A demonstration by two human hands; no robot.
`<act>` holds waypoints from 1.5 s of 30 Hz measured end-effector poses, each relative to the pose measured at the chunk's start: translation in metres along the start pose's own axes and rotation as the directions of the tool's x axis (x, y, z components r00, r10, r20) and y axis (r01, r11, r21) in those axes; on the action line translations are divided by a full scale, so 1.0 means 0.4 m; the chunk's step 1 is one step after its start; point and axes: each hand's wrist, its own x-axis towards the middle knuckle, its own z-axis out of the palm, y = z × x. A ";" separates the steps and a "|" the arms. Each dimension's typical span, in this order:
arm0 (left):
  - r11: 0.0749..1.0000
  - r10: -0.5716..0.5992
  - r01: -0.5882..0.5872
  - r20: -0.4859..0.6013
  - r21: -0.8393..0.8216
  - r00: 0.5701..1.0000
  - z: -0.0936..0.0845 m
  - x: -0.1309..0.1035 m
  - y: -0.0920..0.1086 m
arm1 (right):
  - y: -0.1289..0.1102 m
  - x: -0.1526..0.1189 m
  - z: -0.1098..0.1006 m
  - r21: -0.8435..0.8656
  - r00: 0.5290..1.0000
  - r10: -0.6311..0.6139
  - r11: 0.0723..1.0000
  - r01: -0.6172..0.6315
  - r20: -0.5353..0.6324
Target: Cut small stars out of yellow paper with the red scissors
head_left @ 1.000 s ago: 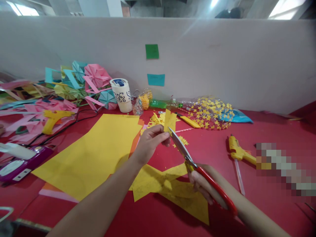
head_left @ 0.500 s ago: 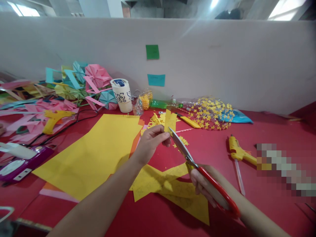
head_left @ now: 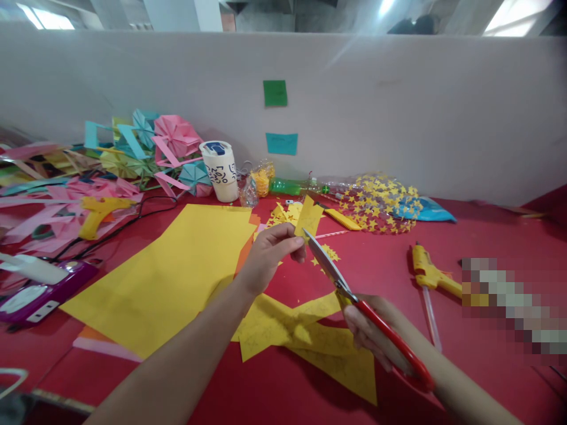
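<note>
On the red desk (head_left: 376, 265), between two yellow glue guns: one yellow paper strip (head_left: 310, 216), raised, its lower end in the left hand (head_left: 277, 248), grip together, thumb and fingers clamped on it; one pair of red-handled scissors (head_left: 344, 289), slanting up and leftward, the right hand (head_left: 370, 333) closed round the handles; blade tips at the strip's lower right edge, whether touching cannot be told.

Edges and room: pale partition (head_left: 398, 106) along the far side, bearing green and blue notes; a stretch of red between the scissors and the right glue gun (head_left: 425, 271); a smaller patch between the left hand and the patterned yellow scraps (head_left: 336, 354), these partly beneath the right hand; large yellow sheets (head_left: 186, 260) to the left, corner pointing toward the purple power strip (head_left: 48, 289); small star pile (head_left: 328, 254) just beyond the blades; yellow cutter (head_left: 342, 219) and star-filled clear item (head_left: 385, 203) farther back.

Hidden or cut off: right fingers, partly behind the handles; strip's pinched end, under the left thumb; power strip, cropped at the left border; right glue gun's handle end, lost in pixelation; both forearms, cut by the lower border.
</note>
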 end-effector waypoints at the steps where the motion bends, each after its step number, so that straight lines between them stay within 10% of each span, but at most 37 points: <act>1: 1.000 0.003 -0.003 -0.009 -0.003 1.000 0.000 0.000 0.000 | 0.000 0.001 -0.001 -0.007 1.000 0.001 1.000 -0.001 0.001; 45: 0.993 0.009 -0.017 -0.076 -0.116 0.997 0.005 0.008 -0.010 | 0.051 0.028 0.007 0.049 1.000 -0.010 0.999 0.009 0.023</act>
